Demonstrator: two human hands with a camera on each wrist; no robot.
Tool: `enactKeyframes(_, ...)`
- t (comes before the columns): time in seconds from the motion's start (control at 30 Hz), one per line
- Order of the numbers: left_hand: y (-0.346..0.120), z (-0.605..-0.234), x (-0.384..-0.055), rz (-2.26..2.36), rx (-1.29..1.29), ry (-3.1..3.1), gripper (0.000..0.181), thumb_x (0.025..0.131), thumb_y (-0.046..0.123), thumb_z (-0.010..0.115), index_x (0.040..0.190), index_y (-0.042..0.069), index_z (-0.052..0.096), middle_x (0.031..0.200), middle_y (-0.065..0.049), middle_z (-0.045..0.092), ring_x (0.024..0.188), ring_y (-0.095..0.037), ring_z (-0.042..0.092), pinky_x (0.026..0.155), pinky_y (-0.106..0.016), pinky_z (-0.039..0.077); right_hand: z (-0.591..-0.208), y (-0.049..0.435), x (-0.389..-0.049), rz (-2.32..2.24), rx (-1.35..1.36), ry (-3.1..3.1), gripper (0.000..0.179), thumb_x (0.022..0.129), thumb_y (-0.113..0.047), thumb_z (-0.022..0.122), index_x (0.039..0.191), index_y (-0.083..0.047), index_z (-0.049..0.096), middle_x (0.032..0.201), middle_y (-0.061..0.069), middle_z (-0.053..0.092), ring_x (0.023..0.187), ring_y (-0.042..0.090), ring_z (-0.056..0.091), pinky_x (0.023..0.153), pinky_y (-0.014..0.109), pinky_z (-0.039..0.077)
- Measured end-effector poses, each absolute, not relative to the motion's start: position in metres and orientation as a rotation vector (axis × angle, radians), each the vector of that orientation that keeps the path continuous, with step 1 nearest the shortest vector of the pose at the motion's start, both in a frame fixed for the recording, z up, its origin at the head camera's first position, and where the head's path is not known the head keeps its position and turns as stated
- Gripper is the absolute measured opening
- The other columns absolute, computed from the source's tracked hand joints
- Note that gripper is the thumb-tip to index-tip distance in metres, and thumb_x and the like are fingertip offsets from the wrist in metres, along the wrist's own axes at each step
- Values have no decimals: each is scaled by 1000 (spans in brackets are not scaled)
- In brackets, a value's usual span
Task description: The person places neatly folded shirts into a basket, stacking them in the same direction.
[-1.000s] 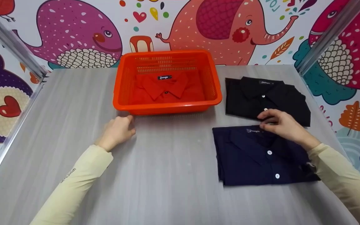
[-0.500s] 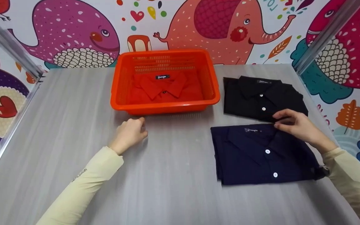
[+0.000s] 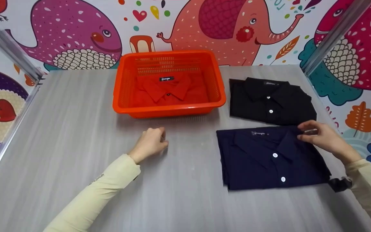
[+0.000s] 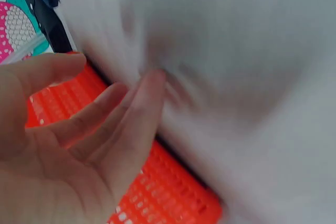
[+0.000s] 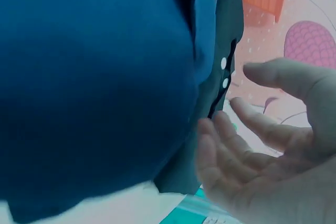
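A folded navy shirt (image 3: 253, 164) with white buttons lies at the right front of the table. My right hand (image 3: 325, 138) hovers at its upper right corner, thumb and fingers apart and loosely bent, holding nothing; the right wrist view shows a gap between them. Behind the navy shirt lies a folded black shirt (image 3: 253, 100). My left hand (image 3: 150, 143) is over the bare table in front of an orange basket (image 3: 172, 111), its fingers loosely bent and holding nothing. Inside the basket rests a folded red shirt (image 3: 150, 93).
The grey table (image 3: 76, 129) meets a cartoon-printed wall (image 3: 147, 22) at the back and on both sides. Metal posts (image 3: 333, 42) stand at the rear corners. The basket sits near the back wall.
My left hand has moved right and slightly toward me from the basket's front left. My right hand has slid right along the navy shirt's top edge to its corner. The shirts stay put.
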State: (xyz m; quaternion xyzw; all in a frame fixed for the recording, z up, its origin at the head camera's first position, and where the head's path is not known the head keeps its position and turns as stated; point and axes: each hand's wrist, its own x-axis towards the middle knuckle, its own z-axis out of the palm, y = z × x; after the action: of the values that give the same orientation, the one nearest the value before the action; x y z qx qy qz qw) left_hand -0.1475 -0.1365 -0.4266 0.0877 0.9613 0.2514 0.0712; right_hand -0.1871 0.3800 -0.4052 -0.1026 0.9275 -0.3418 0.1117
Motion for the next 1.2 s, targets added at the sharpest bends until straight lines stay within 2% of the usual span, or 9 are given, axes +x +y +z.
enactKeyframes(0.1,-128,-426,-146,802,266,2840,10,81,6,70,85,0,63,73,-7,60,63,-24,55,61,-39,49,-407,388,-183,-934,-261,2689,43,92,-13,65,122,13,49,119,35,52,103,43,56,71,14,45)
enactKeyframes(0.17,-122,-425,-144,828,282,2811,11,82,6,70,86,0,63,74,-7,61,63,-22,55,61,-38,50,-408,393,-181,-909,-236,2665,49,93,-16,64,125,15,44,120,38,48,107,51,52,77,23,48)
enactKeyframes(0.33,-106,-424,-142,862,358,2765,12,81,7,71,86,0,63,79,-9,65,69,-23,59,66,-39,51,-413,401,-175,-866,-138,2593,71,95,-28,62,137,17,26,127,43,38,113,56,44,90,59,44)
enactKeyframes(0.4,-98,-425,-142,890,385,2741,14,81,8,71,89,-2,64,83,-11,66,74,-25,61,69,-40,52,-415,402,-173,-857,-98,2551,79,95,-33,60,140,16,18,130,45,34,114,56,43,90,63,41)
enactKeyframes(0.53,-84,-426,-144,972,409,2682,21,82,8,70,97,-4,63,90,-14,68,81,-25,64,73,-38,53,-415,405,-171,-844,-16,2467,89,96,-43,55,142,17,9,133,47,26,113,55,42,89,62,43)
enactKeyframes(0.63,-72,-427,-144,1127,342,2522,21,84,7,68,99,-5,61,89,-13,68,77,-25,67,68,-36,55,-414,407,-170,-845,36,2406,92,96,-48,53,142,18,7,135,48,22,115,55,42,89,61,44)
enactKeyframes(0.77,-55,-429,-140,1383,140,2182,17,87,3,64,100,-5,57,87,-16,67,71,-27,68,61,-33,57,-415,409,-168,-878,45,2335,92,95,-45,57,142,19,8,137,48,20,118,54,40,91,62,42)
enactKeyframes(0.93,-35,-434,-137,1506,0,1875,13,88,2,62,99,-4,56,89,-19,65,73,-24,66,68,-34,57,-419,408,-166,-920,88,2291,92,90,-36,66,139,19,11,137,46,20,115,49,43,90,60,43)
enactKeyframes(1.2,-13,-433,-137,1514,-6,1806,45,86,2,65,124,-11,45,96,-19,67,82,-26,67,75,-34,56,-419,399,-162,-943,142,2322,91,88,-35,69,135,16,11,129,43,26,111,48,41,97,63,35)
